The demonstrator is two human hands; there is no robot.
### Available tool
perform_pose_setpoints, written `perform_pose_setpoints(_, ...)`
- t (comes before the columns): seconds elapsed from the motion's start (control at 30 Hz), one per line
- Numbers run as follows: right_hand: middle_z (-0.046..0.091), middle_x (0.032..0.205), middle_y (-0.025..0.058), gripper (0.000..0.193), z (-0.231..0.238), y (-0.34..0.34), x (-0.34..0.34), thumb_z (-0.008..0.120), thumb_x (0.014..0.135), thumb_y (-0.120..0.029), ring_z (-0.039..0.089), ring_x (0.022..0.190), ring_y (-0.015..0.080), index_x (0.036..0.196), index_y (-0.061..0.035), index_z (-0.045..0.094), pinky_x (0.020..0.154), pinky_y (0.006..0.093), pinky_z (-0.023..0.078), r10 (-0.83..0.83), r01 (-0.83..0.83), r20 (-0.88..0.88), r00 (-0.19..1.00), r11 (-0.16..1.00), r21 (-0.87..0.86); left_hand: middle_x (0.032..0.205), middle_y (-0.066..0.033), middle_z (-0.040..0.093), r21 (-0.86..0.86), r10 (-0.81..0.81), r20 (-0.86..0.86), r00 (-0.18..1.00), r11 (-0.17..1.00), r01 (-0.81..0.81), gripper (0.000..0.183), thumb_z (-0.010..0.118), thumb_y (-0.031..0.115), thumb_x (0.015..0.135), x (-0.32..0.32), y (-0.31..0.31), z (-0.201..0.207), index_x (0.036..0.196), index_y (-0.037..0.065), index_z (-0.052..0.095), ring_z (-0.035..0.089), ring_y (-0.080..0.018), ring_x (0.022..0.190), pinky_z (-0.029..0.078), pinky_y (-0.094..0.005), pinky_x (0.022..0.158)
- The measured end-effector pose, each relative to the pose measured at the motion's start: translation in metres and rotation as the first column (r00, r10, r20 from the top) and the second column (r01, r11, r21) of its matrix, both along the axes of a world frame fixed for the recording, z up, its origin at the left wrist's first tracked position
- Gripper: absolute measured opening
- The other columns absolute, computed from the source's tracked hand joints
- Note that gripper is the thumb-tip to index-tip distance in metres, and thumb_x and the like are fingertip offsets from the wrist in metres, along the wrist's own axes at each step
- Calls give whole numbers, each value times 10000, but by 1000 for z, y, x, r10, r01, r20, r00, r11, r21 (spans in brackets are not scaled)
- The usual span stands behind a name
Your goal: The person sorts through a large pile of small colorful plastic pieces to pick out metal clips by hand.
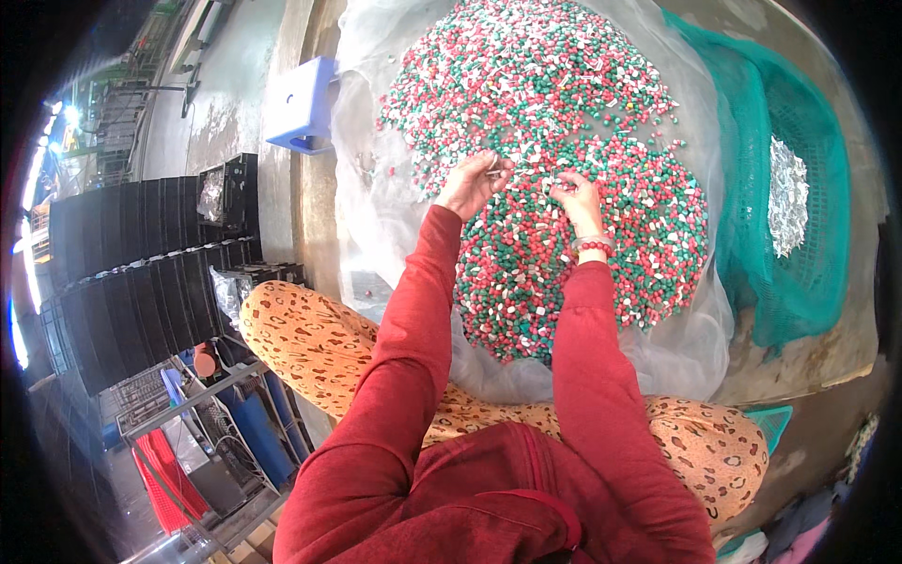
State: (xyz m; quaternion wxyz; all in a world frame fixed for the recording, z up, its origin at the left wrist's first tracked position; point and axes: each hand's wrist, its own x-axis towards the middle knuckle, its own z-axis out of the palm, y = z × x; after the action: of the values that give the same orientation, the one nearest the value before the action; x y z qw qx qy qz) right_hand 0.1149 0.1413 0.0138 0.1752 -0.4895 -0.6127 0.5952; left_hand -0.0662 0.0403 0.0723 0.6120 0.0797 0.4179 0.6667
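Observation:
A wide pile of small red, green and white pieces (pixel 536 66) lies spread over a sheer white sheet (pixel 362 216) in front of me. My left hand (pixel 474 182) is over the middle of the pile, its fingers curled around small whitish bits whose kind is too small to tell. To its right, my right hand (pixel 580 203) reaches low into the pile with thumb and fingertips drawn together. Whatever sits between those fingertips is too small to make out. A red beaded bracelet (pixel 594 247) circles the right wrist.
On the right stands a green mesh-covered basket (pixel 817 282) with a heap of silvery-white pieces (pixel 787 197) in it. A blue-and-white plastic stool (pixel 303 103) is beyond the sheet's left edge. Black stacked crates (pixel 141 254) and a metal rack (pixel 216 395) are farther left.

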Motion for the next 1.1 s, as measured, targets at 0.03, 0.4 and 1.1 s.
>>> perform_pose_setpoints(0.03, 650, 719, 53, 179, 8, -4, -4, 694, 680, -144, 600, 615, 136, 824, -42, 668, 590, 271, 463, -121, 121, -25, 992, 993, -4, 943, -101, 569, -25, 44, 81, 996, 999, -42, 179, 539, 163, 836, 1, -2, 6, 926, 8, 539, 549, -157, 847, 452, -204, 662)
perform_pose_setpoints(0.4, 642, 857, 139, 193, 38, -11, -23, 646, 701, -191, 615, 851, 293, 882, -132, 679, 738, 393, 484, 157, -189, 462, 873, 982, 24, 636, -138, 616, -477, -484, -853, -193, 875, -86, 218, 702, 236, 688, 8, 34, -57, 755, 33, 660, 616, -237, 614, 483, -352, 617)
perform_pose_setpoints(1.1, 652, 718, 117, 207, 23, -1, -2, 696, 658, -213, 633, 711, 218, 808, -71, 689, 635, 320, 483, 253, -240, 321, 913, 967, -82, 898, -83, 564, 0, -3, -126, 992, 1000, 3, 190, 494, 95, 748, -6, 29, 5, 887, -2, 579, 514, -137, 689, 404, -214, 572)
